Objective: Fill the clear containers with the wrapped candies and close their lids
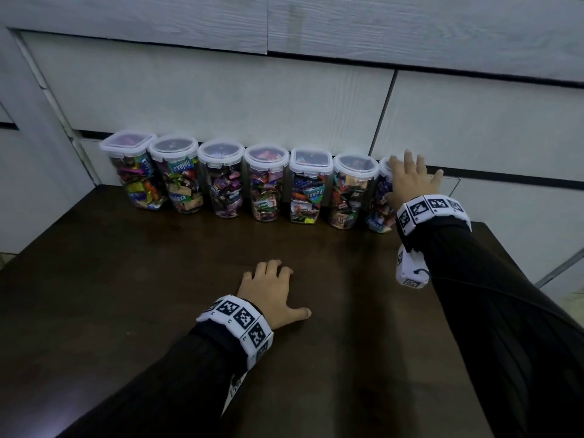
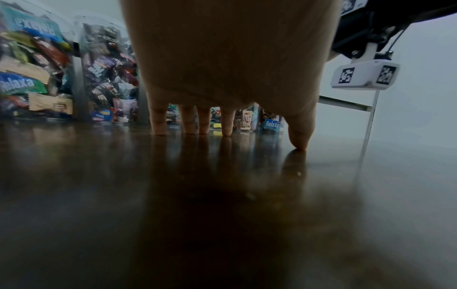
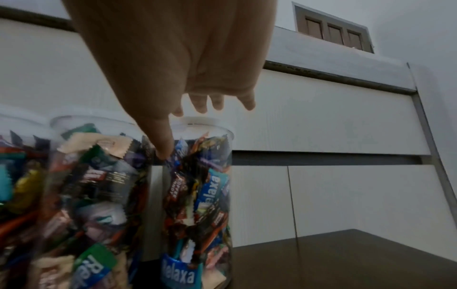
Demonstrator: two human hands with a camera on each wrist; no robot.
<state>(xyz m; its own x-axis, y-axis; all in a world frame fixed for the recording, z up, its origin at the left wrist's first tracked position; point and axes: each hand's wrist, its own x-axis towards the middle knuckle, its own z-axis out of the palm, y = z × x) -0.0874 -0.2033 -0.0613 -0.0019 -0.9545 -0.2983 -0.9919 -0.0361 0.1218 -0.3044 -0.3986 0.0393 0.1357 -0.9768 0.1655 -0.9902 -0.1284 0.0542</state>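
Note:
Several clear containers (image 1: 267, 184) packed with wrapped candies stand in a row at the back of the dark table (image 1: 142, 295), each with a white-rimmed lid on. My right hand (image 1: 407, 181) lies over the lid (image 3: 197, 122) of the rightmost container (image 3: 200, 195), its fingers (image 3: 201, 105) straight and spread. Its thumb (image 3: 164, 144) points down against that container's side, next to the neighbouring container (image 3: 94, 185). My left hand (image 1: 284, 292) rests on the table in the middle and holds nothing; its fingertips (image 2: 158, 127) touch the wood.
White panelled cabinet fronts (image 1: 221, 96) rise right behind the row. The table's right edge (image 1: 505, 245) runs just past my right sleeve. A window (image 3: 333, 33) shows high up in the right wrist view.

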